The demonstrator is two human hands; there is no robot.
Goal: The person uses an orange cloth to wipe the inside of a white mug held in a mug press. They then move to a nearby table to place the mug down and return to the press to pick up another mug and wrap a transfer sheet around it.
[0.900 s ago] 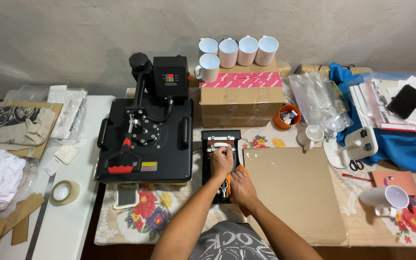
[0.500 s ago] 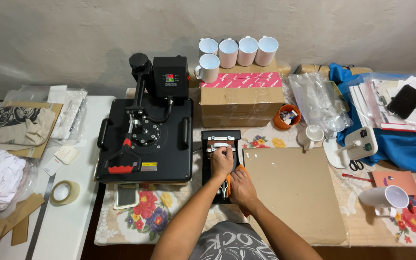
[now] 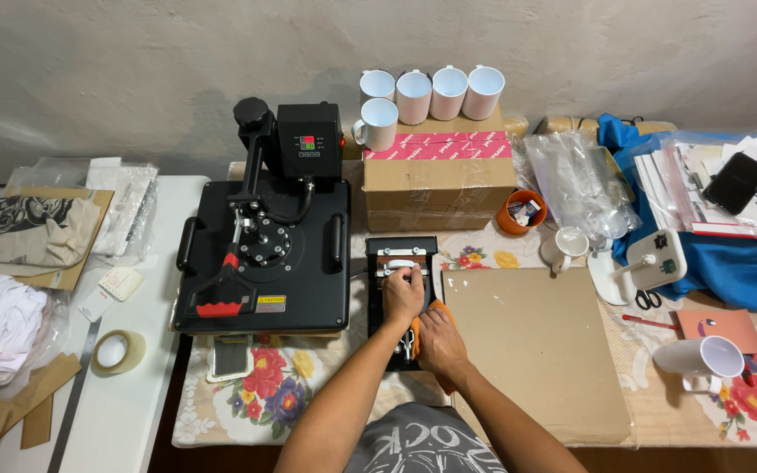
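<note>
Metal mug press [image 3: 400, 302], looking heavy and rigid, is sitting just under both hands; its lever seems the natural grip. The left hand [image 3: 403, 293] is closing on that lever, the right hand [image 3: 435, 342] is clutching an orange cloth [image 3: 416, 331], cardboard sheet [image 3: 532, 346] alongside.

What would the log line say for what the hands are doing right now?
left hand: on small black press handle | right hand: on orange part at press front | beside: cardboard sheet, big heat press
</note>
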